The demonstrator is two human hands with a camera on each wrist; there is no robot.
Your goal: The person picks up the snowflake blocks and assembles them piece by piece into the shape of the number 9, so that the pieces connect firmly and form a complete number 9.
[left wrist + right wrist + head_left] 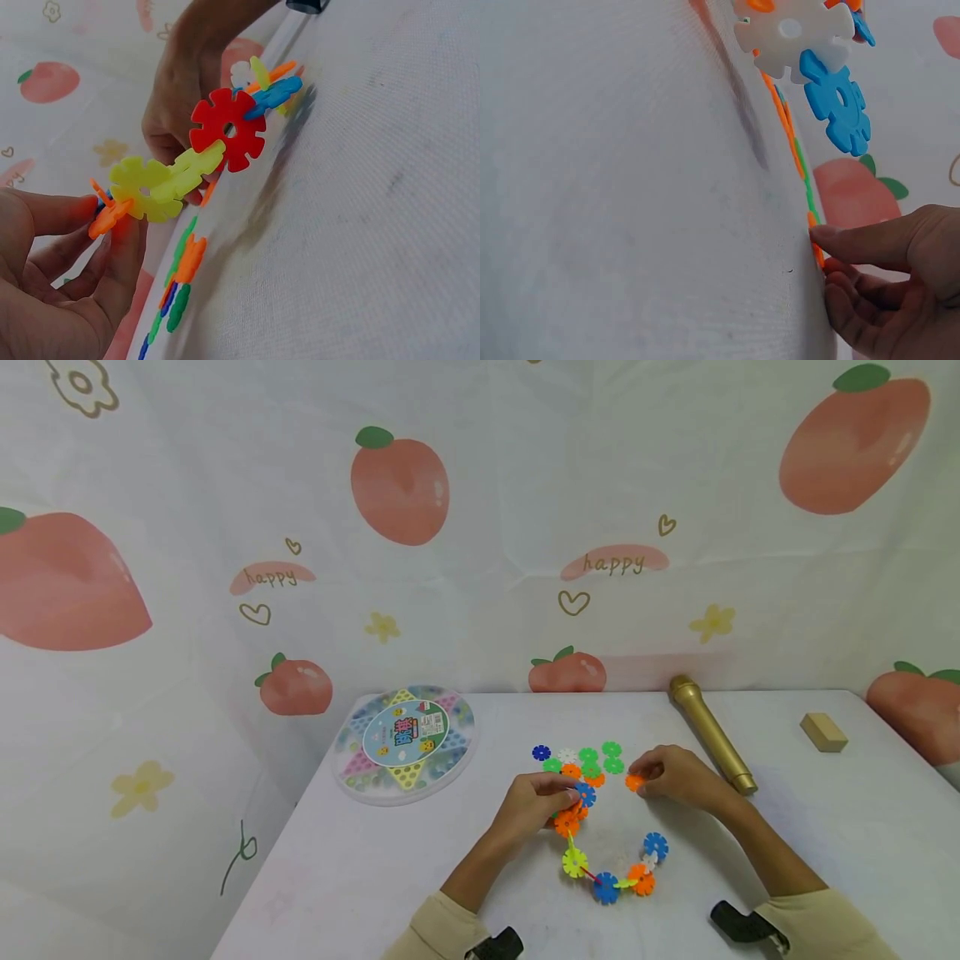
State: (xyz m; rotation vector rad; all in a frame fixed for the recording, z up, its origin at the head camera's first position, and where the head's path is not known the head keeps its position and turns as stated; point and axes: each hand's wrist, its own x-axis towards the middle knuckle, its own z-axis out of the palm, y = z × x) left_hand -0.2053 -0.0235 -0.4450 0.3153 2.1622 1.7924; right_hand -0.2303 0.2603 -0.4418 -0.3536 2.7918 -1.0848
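My left hand (531, 806) pinches one end of a chain of interlocking snowflake discs, at its orange and blue pieces (585, 795). From there the chain curves through yellow (142, 189), red (229, 130) and blue (606, 887) discs. Its far end, a white disc (791, 30) joined to a blue disc (840, 103), hangs toward the right. My right hand (681, 777) is at the right of the loose discs, pinching a single orange disc (634, 782) between thumb and fingers, low at the table surface.
Loose green discs (612, 750), a dark blue disc (541, 752) and others lie just beyond the hands. A round game box (405, 733) sits at the back left. A gold microphone (712, 735) lies behind the right hand, with a beige block (823, 732) farther right.
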